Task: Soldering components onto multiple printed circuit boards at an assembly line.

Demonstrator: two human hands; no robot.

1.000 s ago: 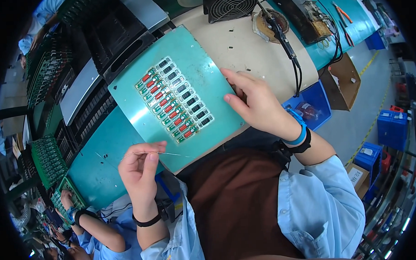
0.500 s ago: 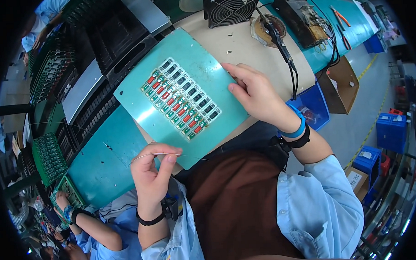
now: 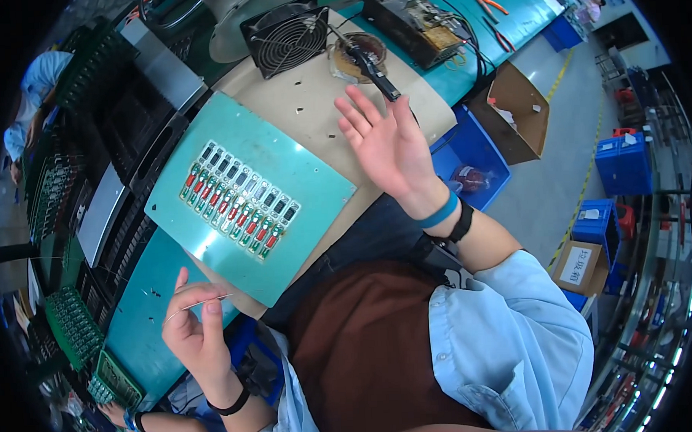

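A green plate lies tilted across the bench, with a block of small circuit boards in its middle, carrying black and red parts. By the plate's near left edge, my left hand pinches a thin solder wire between thumb and fingers. My right hand is off the plate, palm up and fingers apart, holding nothing. Just beyond its thumb is the handle of a soldering iron, whose front end rests over a round, stained holder.
A black fan stands behind the plate. A worn metal device with cables and pliers are at the far right. A blue bin and a cardboard box sit to the right. A co-worker's arm shows at lower left.
My right hand has let go of the plate's right edge and moved toward the iron, opening. The plate now lies flatter on the bench. My left hand keeps the solder wire.
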